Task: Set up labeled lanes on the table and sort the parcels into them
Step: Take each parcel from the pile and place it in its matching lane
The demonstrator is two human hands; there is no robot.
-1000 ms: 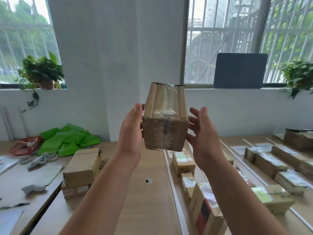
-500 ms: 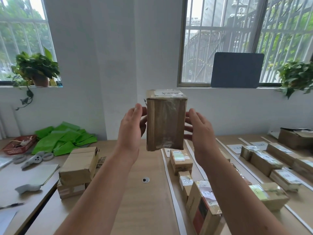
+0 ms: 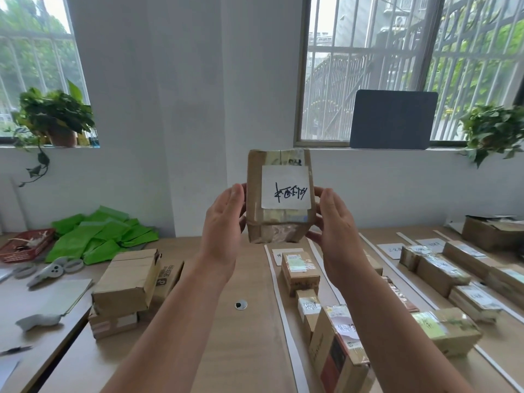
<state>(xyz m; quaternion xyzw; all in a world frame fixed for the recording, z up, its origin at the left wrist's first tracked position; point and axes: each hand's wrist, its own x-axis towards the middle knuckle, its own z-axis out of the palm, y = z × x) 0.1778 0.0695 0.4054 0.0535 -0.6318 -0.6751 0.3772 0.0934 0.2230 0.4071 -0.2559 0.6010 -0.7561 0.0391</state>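
Labelled parcel [image 3: 279,195] upright betw. both hands [image 3: 224,222], above table [image 3: 249,279].

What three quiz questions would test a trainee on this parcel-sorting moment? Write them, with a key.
1. True or false: both hands hold the parcel above the table.
2. What faces the camera on the parcel? A) white label with handwriting B) barcode only C) bare cardboard
3. What marks the lanes on the table?

Key: 1. True: left hand and right hand grip its sides. 2. A. 3. White strips.
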